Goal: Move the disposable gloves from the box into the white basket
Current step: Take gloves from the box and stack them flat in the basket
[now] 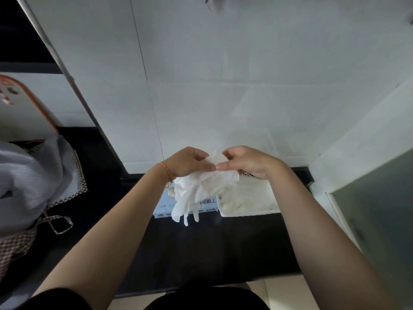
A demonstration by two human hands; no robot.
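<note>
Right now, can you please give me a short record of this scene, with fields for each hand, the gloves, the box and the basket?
left hand: left hand pinches the gloves' upper edge
right hand: right hand pinches the same edge
gloves: white gloves held up, fingers hanging down over the box
box: light blue box on the dark counter, left of the basket
basket: white basket already holds pale gloves

Both hands raised together, left [187, 162] and right [245, 162] pinching.
</note>
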